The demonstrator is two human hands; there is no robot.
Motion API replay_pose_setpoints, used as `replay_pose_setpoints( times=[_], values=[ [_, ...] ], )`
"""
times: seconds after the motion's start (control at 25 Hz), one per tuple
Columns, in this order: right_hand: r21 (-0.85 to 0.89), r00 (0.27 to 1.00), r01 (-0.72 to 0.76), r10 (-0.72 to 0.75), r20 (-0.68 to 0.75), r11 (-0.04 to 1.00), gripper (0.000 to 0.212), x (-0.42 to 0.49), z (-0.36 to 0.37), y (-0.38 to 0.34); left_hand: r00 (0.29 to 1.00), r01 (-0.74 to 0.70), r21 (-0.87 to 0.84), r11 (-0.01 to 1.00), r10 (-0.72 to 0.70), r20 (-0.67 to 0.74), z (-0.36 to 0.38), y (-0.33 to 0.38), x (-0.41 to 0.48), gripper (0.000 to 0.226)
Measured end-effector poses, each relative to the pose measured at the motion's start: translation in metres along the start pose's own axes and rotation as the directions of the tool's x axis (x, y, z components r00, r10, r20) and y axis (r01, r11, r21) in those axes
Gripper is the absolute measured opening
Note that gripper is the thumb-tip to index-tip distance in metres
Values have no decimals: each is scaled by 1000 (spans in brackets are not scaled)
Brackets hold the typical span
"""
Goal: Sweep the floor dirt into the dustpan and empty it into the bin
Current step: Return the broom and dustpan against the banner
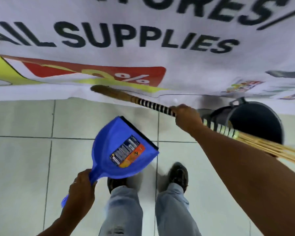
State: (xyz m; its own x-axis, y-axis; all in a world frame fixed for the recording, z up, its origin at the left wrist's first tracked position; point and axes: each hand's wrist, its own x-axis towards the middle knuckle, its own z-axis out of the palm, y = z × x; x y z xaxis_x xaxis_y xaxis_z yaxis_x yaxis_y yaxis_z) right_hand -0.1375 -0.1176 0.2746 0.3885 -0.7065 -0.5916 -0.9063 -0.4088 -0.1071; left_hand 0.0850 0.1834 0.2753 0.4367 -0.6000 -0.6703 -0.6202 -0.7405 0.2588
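In the head view, the left hand is wrapping around the handle of the blue dustpan, holding it above the tiled floor, pan mouth pointing away toward the banner. The right hand, arm reaching forward, is clamping the striped shaft of the broom, which is lying across the view, over the banner's near edge. The dark bin is standing at the right, beside the banner; its contents are too dark to tell.
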Motion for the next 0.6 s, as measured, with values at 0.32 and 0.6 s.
replay_pose_setpoints(
  times=[0.32, 0.6],
  values=[
    [5, 986, 158, -157, -58, 987, 45, 196, 94, -117, 995, 41, 53, 998, -46, 86, 96, -10, 118, 30],
    [-14, 972, 186, -186, -146, 982, 63, 200, 160, -62, 974, 227, -324, 918, -221, 54, 152, 48, 159, 33]
  ],
)
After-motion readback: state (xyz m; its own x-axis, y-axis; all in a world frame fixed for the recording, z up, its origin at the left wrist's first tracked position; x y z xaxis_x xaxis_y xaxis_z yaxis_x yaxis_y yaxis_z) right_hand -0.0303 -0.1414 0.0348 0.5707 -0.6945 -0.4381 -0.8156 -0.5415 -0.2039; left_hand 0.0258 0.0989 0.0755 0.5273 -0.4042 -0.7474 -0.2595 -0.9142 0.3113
